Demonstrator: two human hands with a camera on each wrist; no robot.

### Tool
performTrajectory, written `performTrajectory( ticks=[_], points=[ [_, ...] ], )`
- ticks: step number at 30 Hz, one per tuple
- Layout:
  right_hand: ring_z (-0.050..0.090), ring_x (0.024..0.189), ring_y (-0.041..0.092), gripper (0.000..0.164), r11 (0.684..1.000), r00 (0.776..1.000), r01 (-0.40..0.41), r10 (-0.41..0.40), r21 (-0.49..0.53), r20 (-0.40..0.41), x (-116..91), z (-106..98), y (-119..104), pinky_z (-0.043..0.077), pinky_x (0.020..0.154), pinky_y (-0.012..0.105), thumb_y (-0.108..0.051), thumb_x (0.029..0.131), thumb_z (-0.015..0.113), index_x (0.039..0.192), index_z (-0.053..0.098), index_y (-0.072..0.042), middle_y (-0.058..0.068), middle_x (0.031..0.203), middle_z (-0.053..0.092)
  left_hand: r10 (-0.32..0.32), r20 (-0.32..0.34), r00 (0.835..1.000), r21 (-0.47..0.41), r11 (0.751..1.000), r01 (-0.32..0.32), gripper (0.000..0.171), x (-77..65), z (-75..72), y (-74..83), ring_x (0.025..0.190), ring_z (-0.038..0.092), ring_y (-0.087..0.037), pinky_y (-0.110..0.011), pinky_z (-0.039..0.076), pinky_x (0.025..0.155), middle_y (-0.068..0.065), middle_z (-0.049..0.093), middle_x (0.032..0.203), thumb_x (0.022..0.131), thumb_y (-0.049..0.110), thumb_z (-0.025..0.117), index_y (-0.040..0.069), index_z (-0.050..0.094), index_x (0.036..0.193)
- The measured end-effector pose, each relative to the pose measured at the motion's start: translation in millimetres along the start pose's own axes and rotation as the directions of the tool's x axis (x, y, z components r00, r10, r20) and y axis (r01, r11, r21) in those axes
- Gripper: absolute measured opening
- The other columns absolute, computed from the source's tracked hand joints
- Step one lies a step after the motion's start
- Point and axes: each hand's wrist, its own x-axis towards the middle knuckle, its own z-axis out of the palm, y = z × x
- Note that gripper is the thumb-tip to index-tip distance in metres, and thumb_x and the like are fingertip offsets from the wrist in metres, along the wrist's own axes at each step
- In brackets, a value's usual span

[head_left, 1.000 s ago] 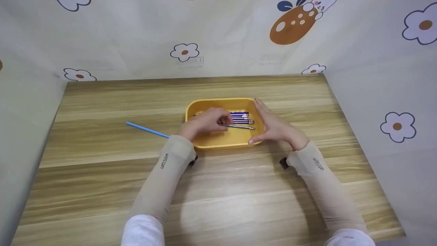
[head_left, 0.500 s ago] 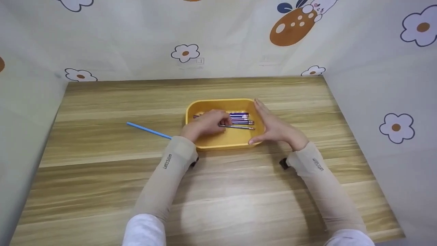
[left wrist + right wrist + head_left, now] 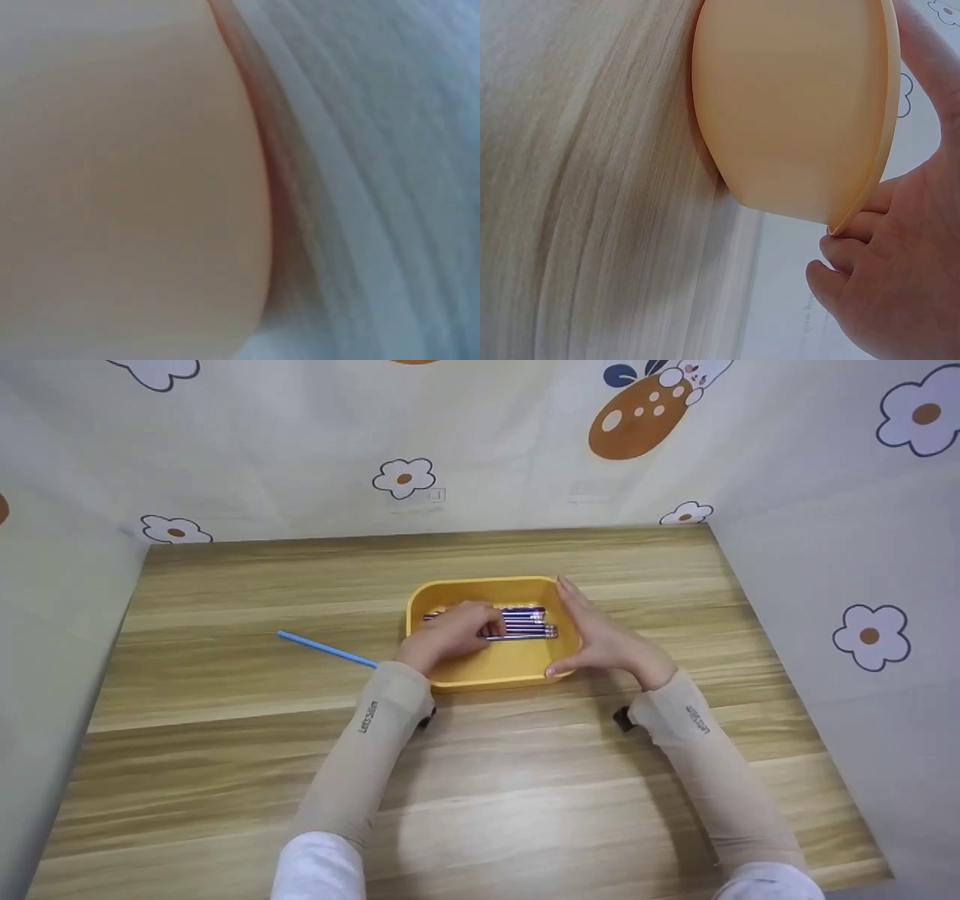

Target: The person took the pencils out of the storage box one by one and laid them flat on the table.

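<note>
In the head view a yellow rectangular tray sits on the table. Several striped purple-and-silver pencils with eraser ends lie side by side in it. My left hand reaches inside, its curled fingers pinching the nearest pencil, which lies along the front of the row. Part of the row is hidden beneath that hand. My right hand grips the tray's right end, thumb at the front rim and fingers at the back corner. The right wrist view shows those fingers curled at the tray's rim.
A light-blue rod lies on the wooden table left of the tray, its near end behind the left sleeve. Flower-printed curtains enclose the back and sides. The left wrist view is too blurred for detail.
The nearest pencil has shifted back from a slight slant and now lies in line against the row. My left hand moved slightly; my right hand keeps its hold on the tray.
</note>
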Motion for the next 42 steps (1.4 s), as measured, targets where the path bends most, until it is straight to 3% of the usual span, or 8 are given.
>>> performTrajectory(
  ticks=[10,18,28,33,42],
  points=[
    [-0.005,0.156,0.031,0.143,0.999,1.000,-0.012,0.012,0.030,-0.007,-1,1,-1,0.008,0.126,0.052,-0.059,0.063,0.086,0.159,-0.007,-0.009,0.004,0.167,-0.015,0.050,-0.022,0.998,0.158,0.986,-0.046,0.027,0.1,1.1,3.2,0.101,0.059,-0.022,-0.037,0.052,0.094,-0.004,0.067,0.110,0.092,-0.005,0.056,0.013,0.071,0.107],
    [-0.005,0.156,0.029,0.142,0.999,1.000,-0.009,0.009,0.051,0.002,0,0,0,0.008,0.126,0.051,-0.056,0.064,0.088,0.159,-0.006,-0.007,0.004,0.167,-0.015,0.095,-0.020,0.995,0.187,0.978,-0.090,0.028,0.2,2.6,3.3,0.096,0.061,-0.020,-0.034,0.053,0.090,-0.004,0.069,0.104,0.091,-0.005,0.054,0.012,0.072,0.104],
    [-0.004,0.156,0.030,0.143,0.998,1.000,-0.022,0.022,0.053,0.010,0,1,1,0.008,0.126,0.050,-0.055,0.063,0.089,0.159,-0.006,-0.008,0.005,0.168,-0.015,0.076,0.016,0.997,0.082,0.994,-0.077,0.028,-2.6,1.2,2.5,0.093,0.057,-0.019,-0.033,0.052,0.087,-0.004,0.066,0.100,0.088,-0.006,0.056,0.013,0.070,0.103],
    [-0.002,0.156,0.033,0.143,0.999,1.000,-0.017,0.017,0.044,0.008,0,1,1,0.008,0.126,0.051,-0.056,0.063,0.088,0.159,-0.006,-0.008,0.006,0.167,-0.015,0.072,-0.005,0.997,-0.002,0.997,-0.072,0.024,-5.8,-2.2,2.5,0.092,0.058,-0.018,-0.032,0.052,0.087,-0.003,0.067,0.102,0.090,-0.004,0.059,0.012,0.070,0.103],
    [-0.003,0.156,0.031,0.143,0.999,1.000,-0.016,0.016,0.041,0.011,1,1,0,0.007,0.126,0.050,-0.056,0.063,0.088,0.159,-0.006,-0.007,0.006,0.167,-0.015,0.072,-0.064,0.995,-0.063,0.995,-0.076,0.022,-14.9,-9.7,0.8,0.092,0.057,-0.017,-0.031,0.051,0.086,-0.003,0.066,0.099,0.090,-0.004,0.059,0.012,0.070,0.100]
  ],
)
